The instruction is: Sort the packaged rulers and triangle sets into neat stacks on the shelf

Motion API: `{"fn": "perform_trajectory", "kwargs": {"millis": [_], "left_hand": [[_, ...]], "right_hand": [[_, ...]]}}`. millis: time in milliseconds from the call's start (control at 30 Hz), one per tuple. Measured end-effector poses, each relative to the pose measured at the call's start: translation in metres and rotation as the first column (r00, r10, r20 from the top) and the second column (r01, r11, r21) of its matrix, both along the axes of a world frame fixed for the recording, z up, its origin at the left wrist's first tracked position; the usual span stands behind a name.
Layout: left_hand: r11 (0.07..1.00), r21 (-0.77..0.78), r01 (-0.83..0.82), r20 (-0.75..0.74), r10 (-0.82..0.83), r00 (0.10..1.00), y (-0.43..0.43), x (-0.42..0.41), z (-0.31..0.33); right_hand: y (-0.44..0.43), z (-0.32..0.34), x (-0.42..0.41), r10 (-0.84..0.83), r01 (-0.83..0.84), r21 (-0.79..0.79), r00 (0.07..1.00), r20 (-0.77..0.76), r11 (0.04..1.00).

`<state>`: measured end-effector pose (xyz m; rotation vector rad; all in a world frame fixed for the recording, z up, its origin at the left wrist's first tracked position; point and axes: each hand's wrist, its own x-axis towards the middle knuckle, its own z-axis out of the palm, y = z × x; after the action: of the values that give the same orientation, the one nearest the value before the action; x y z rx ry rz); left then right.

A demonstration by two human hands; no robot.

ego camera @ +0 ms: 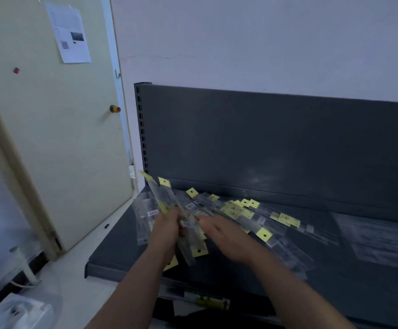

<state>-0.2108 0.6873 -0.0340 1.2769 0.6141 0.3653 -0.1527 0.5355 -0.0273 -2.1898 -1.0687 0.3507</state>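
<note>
Several packaged rulers (156, 200) stand fanned in the left grip (167, 225), whose fingers curl round them. The right grip (221, 231) reaches flat, fingers loose, over the loose pile (243, 211) strewn across the shelf (114, 252). No neat stack shows yet; most of the sorting seems left.

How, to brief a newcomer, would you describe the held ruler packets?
Find the dark grey metal shelf by the cream door. At its left end the left hand grips a raised fan of clear yellow-tagged packets; the neighbouring pile lies flat.
</note>
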Motion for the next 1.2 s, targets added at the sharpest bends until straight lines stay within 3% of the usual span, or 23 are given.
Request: {"fn": "perform_trajectory", "kwargs": {"millis": [67,133,267,400,600,700,767,900,967,1067,1200], "left_hand": [[0.991,-0.135,0.003,-0.016,-0.005,1.0,-0.002,0.005,0.004],[0.976,-0.21,0.048,-0.001,-0.05,0.999,-0.007,0.01,0.008],[0.927,-0.345,0.144,0.092,-0.119,0.989,-0.026,0.023,0.008],[0.92,-0.355,0.168,0.051,-0.16,0.986,-0.05,0.038,0.002],[0.926,-0.327,0.189,0.025,-0.192,0.981,-0.075,0.062,-0.008],[0.927,-0.303,0.223,0.048,-0.219,0.975,-0.086,0.071,-0.009],[0.921,-0.307,0.24,0.07,-0.23,0.971,-0.093,0.077,-0.01],[0.915,-0.33,0.231,0.084,-0.215,0.973,-0.106,0.085,-0.013],[0.919,-0.328,0.218,0.085,-0.201,0.976,-0.114,0.088,-0.013],[0.931,-0.297,0.214,0.072,-0.201,0.977,-0.127,0.095,-0.014],[0.938,-0.245,0.245,0.114,-0.224,0.968,-0.149,0.103,-0.012]], "right_hand": [[-0.023,0.005,0.013,-0.192,0.192,0.086,0.981,-0.009,0.978],[-0.051,-0.002,0.042,-0.384,0.38,0.051,0.912,0.142,0.923],[-0.112,-0.018,0.098,-0.556,0.622,-0.25,0.779,0.289,0.742],[-0.143,-0.025,0.127,-0.513,0.602,-0.508,0.796,0.322,0.615],[-0.149,-0.02,0.146,-0.617,0.546,-0.516,0.786,0.043,0.66],[-0.151,-0.009,0.146,-0.58,0.482,-0.582,0.814,0.021,0.655],[-0.153,-0.005,0.144,-0.598,0.497,-0.515,0.8,-0.04,0.699],[-0.165,-0.012,0.141,-0.621,0.59,-0.22,0.775,-0.114,0.777],[-0.17,-0.014,0.139,-0.597,0.619,-0.024,0.746,-0.294,0.785],[-0.165,-0.011,0.127,-0.414,0.6,0.154,0.693,-0.59,0.785],[-0.15,-0.012,0.116,-0.247,0.544,0.226,0.661,-0.709,0.808]]}}
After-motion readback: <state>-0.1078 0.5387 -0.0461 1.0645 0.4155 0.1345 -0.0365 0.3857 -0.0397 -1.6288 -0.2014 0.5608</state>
